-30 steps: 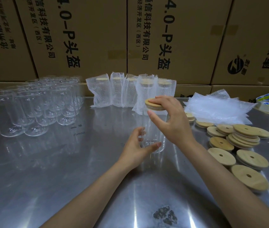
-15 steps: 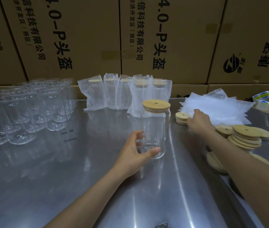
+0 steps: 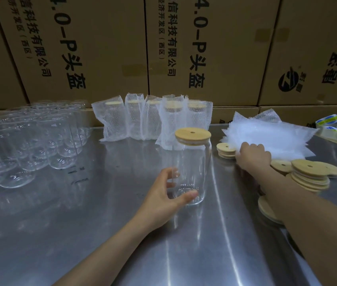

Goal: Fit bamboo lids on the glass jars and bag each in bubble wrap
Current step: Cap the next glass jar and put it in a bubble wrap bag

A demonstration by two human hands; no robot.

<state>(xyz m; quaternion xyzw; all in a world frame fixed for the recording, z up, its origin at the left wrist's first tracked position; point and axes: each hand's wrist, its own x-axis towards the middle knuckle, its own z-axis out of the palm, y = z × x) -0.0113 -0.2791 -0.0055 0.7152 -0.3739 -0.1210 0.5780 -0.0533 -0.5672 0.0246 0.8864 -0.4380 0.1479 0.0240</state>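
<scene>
Head view hides your right hand [image 3: 253, 156]'s fingertips against the bubble-wrap bags [image 3: 270, 137], so its grip cannot be told. Your right forearm covers part of the loose bamboo lids [image 3: 311, 172]. Your left hand [image 3: 163, 195] curls around the clear glass jar [image 3: 192, 170], upright mid-tabletop [image 3: 81, 234], its bamboo lid [image 3: 193, 135] seated.

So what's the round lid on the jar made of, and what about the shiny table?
The lid looks like bamboo or pale wood: tan, matte, with faint grain and a small hole. The jar looks like clear glass, see-through with bright glints. The table seems to be brushed steel, grey with blurry reflections.
</scene>
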